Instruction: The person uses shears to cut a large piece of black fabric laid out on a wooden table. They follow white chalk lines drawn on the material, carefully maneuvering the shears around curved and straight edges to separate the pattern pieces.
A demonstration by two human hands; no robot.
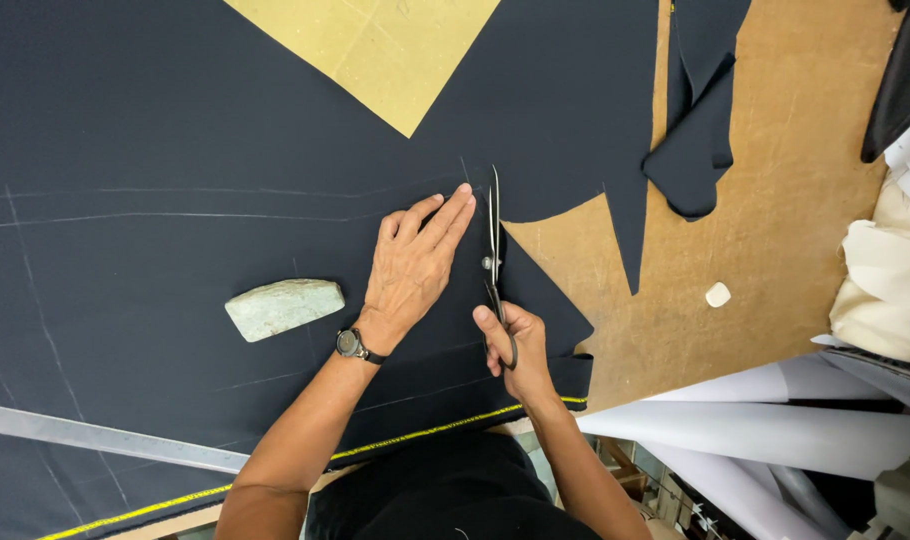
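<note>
Dark navy cloth (pixel 175 120) fills the left and centre of the frame, chalk-lined, and the scissors (pixel 494 250) stand just right of centre, blades nearly closed, tips pointing up-frame. The cut looks partway — to the right a pointed wedge already hangs free over the brown surface (pixel 795 200), while the chalk lines at left are untouched. Left hand (pixel 415 265) lies flat on the cloth, fingers straight and close together beside the blades. Right hand (pixel 510 345) — fingers curled through the handles. A pale stone (pixel 283 307) weights the cloth at left.
</note>
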